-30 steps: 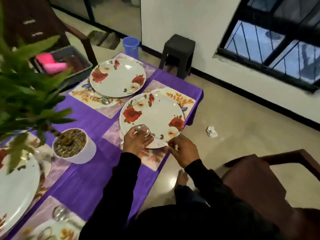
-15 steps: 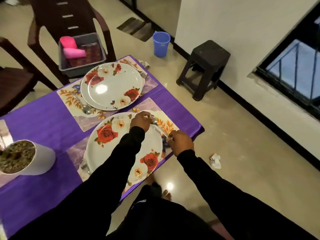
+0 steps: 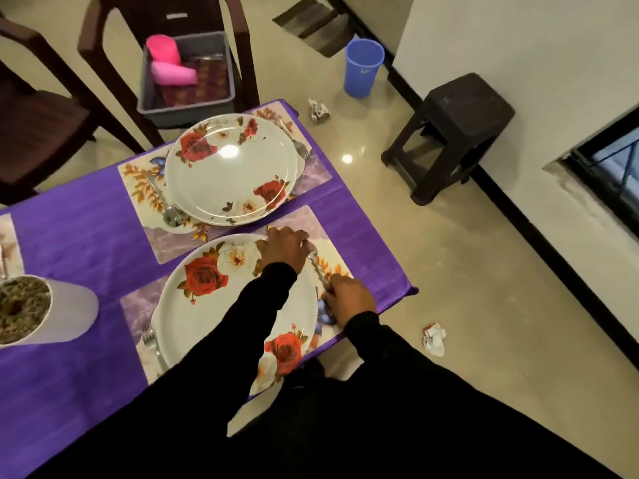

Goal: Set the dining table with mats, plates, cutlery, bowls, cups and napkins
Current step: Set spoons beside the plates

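Note:
Two rose-patterned plates sit on floral mats on the purple tablecloth (image 3: 69,236). Over the near plate (image 3: 221,305), my left hand (image 3: 283,248) holds the bowl end of a spoon (image 3: 318,269) that lies along the mat (image 3: 340,271) at the plate's right side. My right hand (image 3: 349,299) pinches the spoon's handle end. A fork (image 3: 150,340) lies left of the near plate. The far plate (image 3: 230,169) has a spoon (image 3: 169,210) on its left and a fork (image 3: 297,143) on its right.
A white pot (image 3: 41,312) of soil stands at the left. A grey bin (image 3: 188,77) with pink cups (image 3: 173,72) sits on a brown chair beyond the table. A blue cup (image 3: 363,69), black stool (image 3: 449,133) and crumpled papers (image 3: 434,338) are on the floor.
Both hands carried the spoon from the near plate's front edge across to its right side and lowered it onto the mat. My view has swung right and tilted down.

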